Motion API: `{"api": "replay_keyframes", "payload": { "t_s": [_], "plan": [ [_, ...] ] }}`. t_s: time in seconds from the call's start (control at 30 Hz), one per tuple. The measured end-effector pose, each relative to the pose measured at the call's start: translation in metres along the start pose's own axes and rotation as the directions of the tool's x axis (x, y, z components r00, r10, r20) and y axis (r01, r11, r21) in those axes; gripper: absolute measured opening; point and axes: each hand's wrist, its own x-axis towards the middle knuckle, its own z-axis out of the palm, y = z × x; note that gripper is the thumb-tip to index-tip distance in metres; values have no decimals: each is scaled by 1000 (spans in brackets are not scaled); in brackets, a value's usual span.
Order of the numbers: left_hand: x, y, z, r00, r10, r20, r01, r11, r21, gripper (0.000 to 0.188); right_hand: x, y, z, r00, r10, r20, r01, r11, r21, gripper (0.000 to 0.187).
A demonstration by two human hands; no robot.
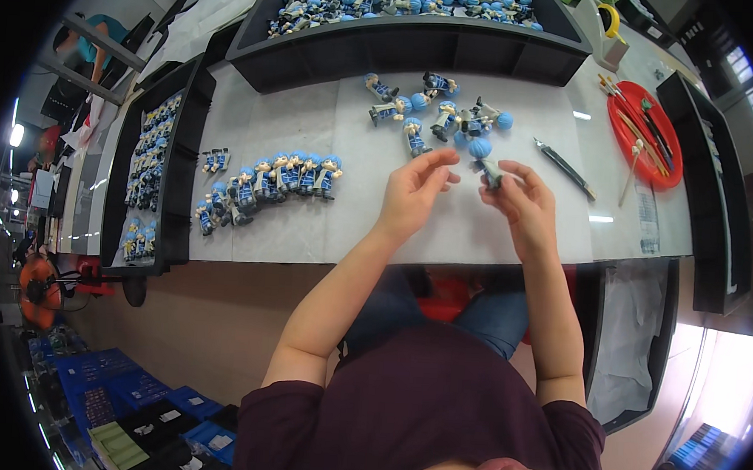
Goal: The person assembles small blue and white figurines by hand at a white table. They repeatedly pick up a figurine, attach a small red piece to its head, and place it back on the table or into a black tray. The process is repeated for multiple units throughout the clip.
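Observation:
My right hand [527, 210] pinches a small figurine [481, 148] by its dark lower end, its round blue head pointing away from me. Facing it from the left, my left hand [414, 194] has its fingers apart and curved, with nothing visible in them. Just beyond both hands lies a loose group of similar blue-haired figurines [445, 121], some on their sides. To the left, several more figurines [286, 177] are lined up close together in a slanting row, and a pair of small ones [216, 159] lies behind its left end.
A black bin [412, 50] heaped with figurines spans the back. At left stands a black tray [180, 174] with figurines in rows. On the right are a dark pen-like cutter [567, 170], a red oval dish [623, 120] of brushes and another black tray [709, 201].

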Motion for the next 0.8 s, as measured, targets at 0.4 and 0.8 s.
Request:
{"api": "replay_keyframes", "payload": {
  "t_s": [0.4,0.8],
  "plan": [
    [8,-2,-5,980,-132,147,169,944,-283,28,-20,22,21,996,-84,-1,84,994,-65,24],
    [7,-7,-4,984,-125,130,155,955,-252,25,-19,40,11,992,-122,39,125,986,-111,24]
  ]
}}
